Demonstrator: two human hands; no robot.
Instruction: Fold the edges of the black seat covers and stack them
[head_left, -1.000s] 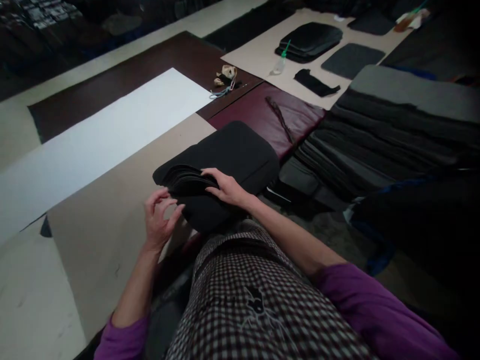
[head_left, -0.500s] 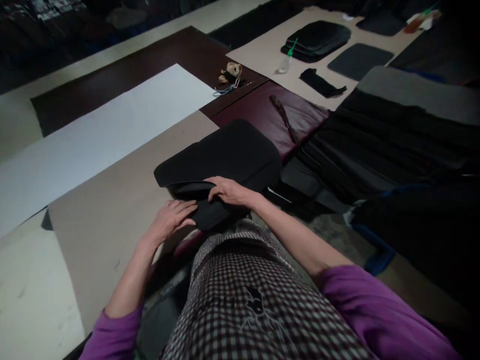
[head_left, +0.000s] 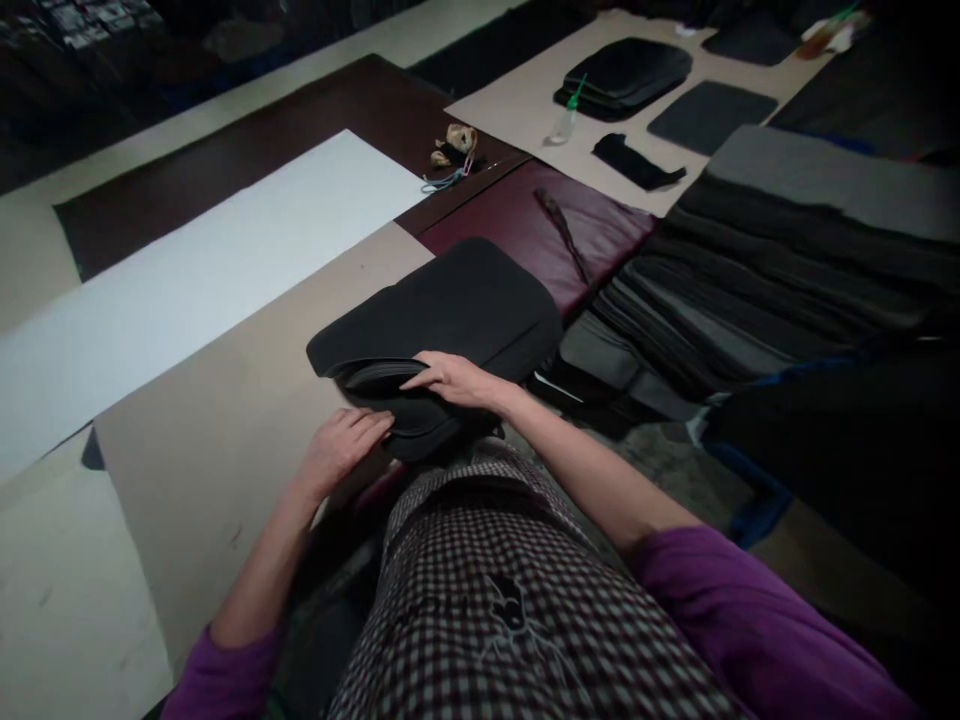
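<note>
The black stack lies at twelve o'clock from the checked apron. Standing apart, the right hand touches its raised layers, the left hand its seven o'clock edge; whether either grips, I can't tell.

Your black pads look matt and smooth; beyond them a maroon cover shines like vinyl, left of them a white sheet looks matt, and your apron is cloth.
</note>
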